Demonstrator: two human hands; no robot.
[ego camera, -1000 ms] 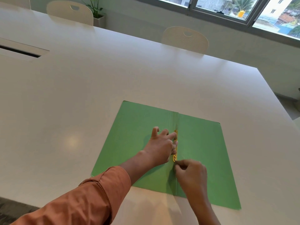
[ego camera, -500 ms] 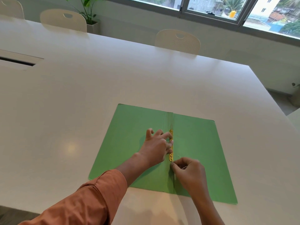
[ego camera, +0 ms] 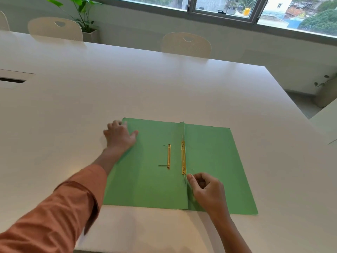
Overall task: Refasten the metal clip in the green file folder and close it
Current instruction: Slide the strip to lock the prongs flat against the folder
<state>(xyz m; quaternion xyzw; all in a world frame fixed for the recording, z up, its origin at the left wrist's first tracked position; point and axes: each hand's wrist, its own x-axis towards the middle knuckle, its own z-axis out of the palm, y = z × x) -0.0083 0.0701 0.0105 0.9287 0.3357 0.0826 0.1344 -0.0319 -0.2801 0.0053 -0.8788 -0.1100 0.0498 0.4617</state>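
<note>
The green file folder (ego camera: 215, 161) lies open and flat on the white table (ego camera: 164, 84). A gold metal clip bar (ego camera: 183, 157) runs along the spine fold, with a thin prong sticking out past its near end. A second gold bar (ego camera: 169, 156) with two thin prongs lies on the left cover. My left hand (ego camera: 119, 137) rests on the far left corner of the left cover, thumb on the cover, fingers past its edge. My right hand (ego camera: 206, 190) is curled on the right cover, its thumb tip touching the spine just below the clip bar.
White chairs (ego camera: 186, 44) stand along the table's far side, below a window. A potted plant (ego camera: 82, 19) is at the back left. A cable slot (ego camera: 11, 81) is set in the table at the far left. The right table edge (ego camera: 284, 99) runs close to the folder.
My left hand has left the clip at the spine and moved out to the left cover's far corner, uncovering both gold bars. My right hand stays at the clip's near end.
</note>
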